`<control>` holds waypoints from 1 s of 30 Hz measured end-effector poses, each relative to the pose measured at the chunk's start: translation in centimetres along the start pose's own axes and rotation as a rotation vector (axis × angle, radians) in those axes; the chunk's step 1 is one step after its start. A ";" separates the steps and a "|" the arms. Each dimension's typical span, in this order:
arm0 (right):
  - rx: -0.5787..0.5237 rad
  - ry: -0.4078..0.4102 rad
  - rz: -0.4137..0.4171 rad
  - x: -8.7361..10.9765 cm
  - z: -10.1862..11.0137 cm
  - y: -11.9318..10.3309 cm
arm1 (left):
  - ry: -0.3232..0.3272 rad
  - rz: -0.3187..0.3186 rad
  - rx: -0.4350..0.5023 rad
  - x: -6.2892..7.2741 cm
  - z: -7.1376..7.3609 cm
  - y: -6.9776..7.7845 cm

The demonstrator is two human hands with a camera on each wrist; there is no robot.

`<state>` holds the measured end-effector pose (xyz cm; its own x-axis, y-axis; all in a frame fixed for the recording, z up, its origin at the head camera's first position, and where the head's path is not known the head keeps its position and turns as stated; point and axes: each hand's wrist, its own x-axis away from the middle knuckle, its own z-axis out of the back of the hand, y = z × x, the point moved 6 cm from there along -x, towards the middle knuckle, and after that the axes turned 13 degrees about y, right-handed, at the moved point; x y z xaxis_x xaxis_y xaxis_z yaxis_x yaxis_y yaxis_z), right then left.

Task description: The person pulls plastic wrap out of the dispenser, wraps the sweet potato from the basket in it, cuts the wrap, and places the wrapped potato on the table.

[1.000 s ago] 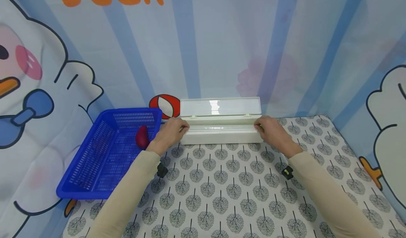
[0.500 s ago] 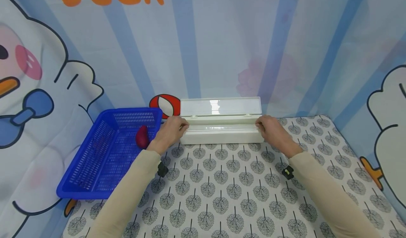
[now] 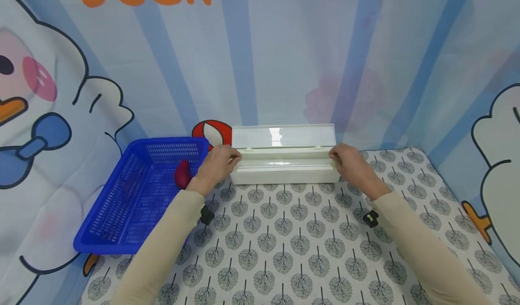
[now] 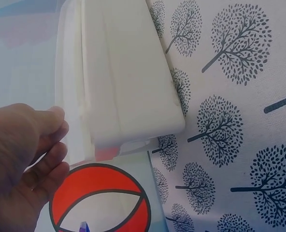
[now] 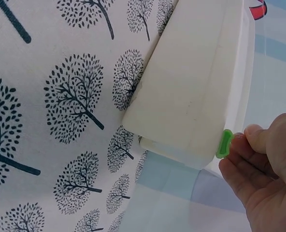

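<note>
A long white cling film dispenser [image 3: 284,175] stands at the back of the table, its clear lid [image 3: 260,136] raised behind it. Shiny cling film [image 3: 280,163] stretches across its top. At the dispenser's left end my left hand [image 3: 217,167] pinches the film's edge between thumb and fingers. My right hand [image 3: 354,167] pinches the film at the opposite end. In the right wrist view a green slider [image 5: 224,144] sits on the dispenser's corner, close to the right fingertips [image 5: 254,133]. The left thumb [image 4: 51,120] lies beside the dispenser's top edge in the left wrist view.
A blue plastic basket [image 3: 87,228] stands on the left, beside the left forearm, with a dark red curved object [image 3: 183,174] inside. The tablecloth [image 3: 284,242] has a tree pattern. A printed curtain [image 3: 284,61] hangs right behind the dispenser.
Both hands have risen slightly and shifted a little towards the back, still pinching the film. The dispenser and basket stay in place.
</note>
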<state>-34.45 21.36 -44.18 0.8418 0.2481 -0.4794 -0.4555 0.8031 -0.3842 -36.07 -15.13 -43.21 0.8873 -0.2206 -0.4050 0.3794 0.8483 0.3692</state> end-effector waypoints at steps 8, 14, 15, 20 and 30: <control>0.001 0.009 0.018 -0.4 0.8 -0.4 | 0.011 -0.026 -0.010 -0.3 0.9 0.2; -0.006 0.005 0.005 -0.7 1.2 -0.5 | 0.004 -0.061 0.012 -0.4 1.6 0.6; -0.008 0.004 0.005 -0.8 1.3 -0.5 | 0.005 -0.067 0.017 -0.4 1.7 0.7; -0.019 0.023 0.029 -1.0 1.9 -0.7 | 0.018 -0.082 0.021 -0.4 2.2 0.8; -0.022 0.032 0.035 -1.6 3.0 -1.0 | 0.021 -0.080 0.024 -0.8 3.3 1.3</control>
<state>-34.42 21.82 -40.64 0.8156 0.2578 -0.5180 -0.4911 0.7819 -0.3841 -35.43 -15.43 -39.67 0.8485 -0.2764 -0.4513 0.4549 0.8167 0.3551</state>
